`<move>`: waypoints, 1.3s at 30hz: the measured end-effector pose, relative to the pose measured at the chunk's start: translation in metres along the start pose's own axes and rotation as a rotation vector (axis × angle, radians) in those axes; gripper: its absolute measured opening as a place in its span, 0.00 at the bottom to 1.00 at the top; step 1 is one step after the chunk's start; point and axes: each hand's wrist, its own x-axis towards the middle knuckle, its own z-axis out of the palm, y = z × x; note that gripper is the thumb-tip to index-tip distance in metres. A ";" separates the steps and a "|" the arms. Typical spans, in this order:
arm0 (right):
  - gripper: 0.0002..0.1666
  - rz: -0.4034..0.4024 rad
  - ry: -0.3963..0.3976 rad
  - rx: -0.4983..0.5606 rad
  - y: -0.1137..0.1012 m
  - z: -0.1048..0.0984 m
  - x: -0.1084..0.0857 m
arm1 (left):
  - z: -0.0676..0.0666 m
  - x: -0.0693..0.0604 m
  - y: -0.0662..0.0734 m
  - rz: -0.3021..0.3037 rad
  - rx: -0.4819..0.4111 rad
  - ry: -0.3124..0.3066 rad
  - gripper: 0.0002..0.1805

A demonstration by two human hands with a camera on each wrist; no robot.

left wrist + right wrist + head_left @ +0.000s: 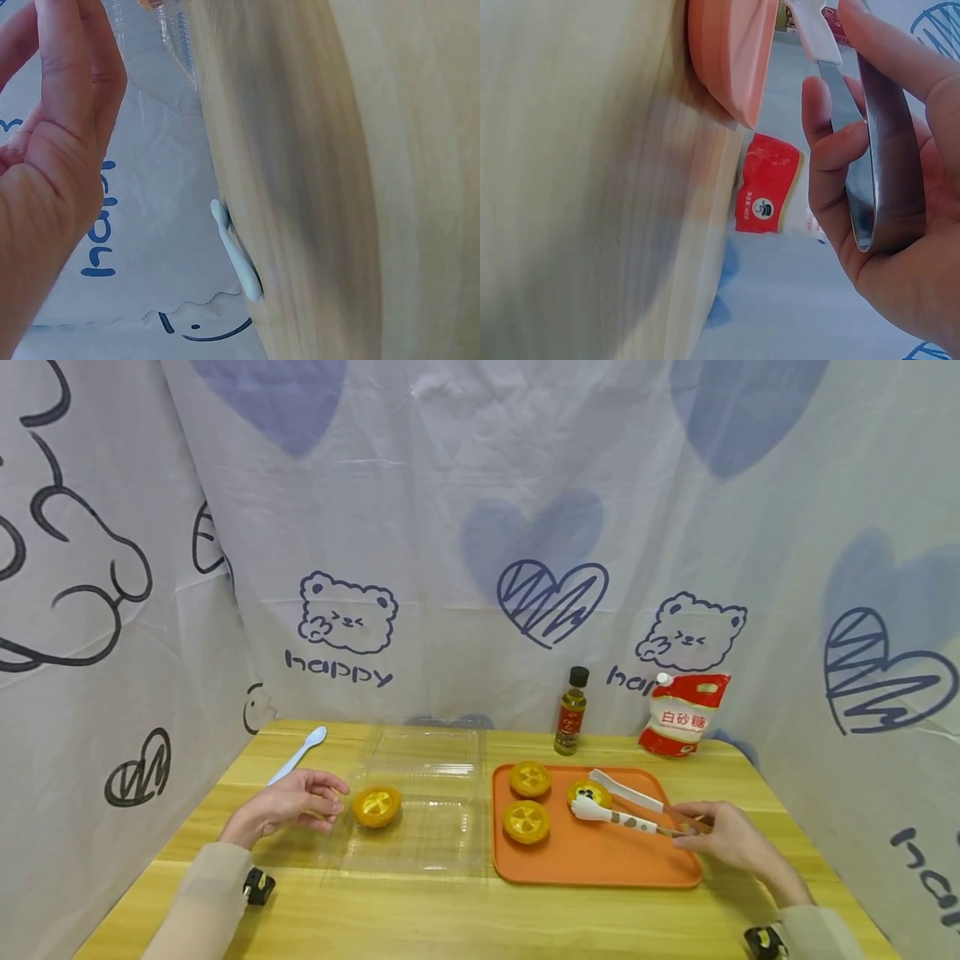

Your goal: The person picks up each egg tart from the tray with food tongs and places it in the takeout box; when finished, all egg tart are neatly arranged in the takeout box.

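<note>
My right hand (726,839) grips a pair of tongs (636,820) by the metal bend, with the fingers curled round it in the right wrist view. The tongs' white tips stand apart at the near and far sides of an egg tart (576,790) on the orange tray (600,870); whether they touch it I cannot tell. Two more egg tarts, a far one (529,779) and a near one (526,823), sit at the tray's left. Holding nothing, my left hand (298,800) hovers with loosely bent fingers beside a clear plastic box (435,827) with an egg tart (377,807) in it.
The box's clear lid (427,747) lies folded back behind it. A pale blue spoon (298,755) rests at the table's left edge. At the back stand a dark-capped bottle (570,714) and a red and white sugar bag (682,714), before a printed curtain (450,527).
</note>
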 end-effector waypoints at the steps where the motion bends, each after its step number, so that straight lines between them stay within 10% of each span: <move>1: 0.32 -0.002 0.000 0.002 0.000 0.000 0.000 | 0.000 0.000 0.000 -0.001 0.001 0.000 0.25; 39: 0.27 -0.056 0.129 0.000 -0.017 0.014 0.004 | 0.000 -0.001 0.000 -0.008 -0.018 0.002 0.25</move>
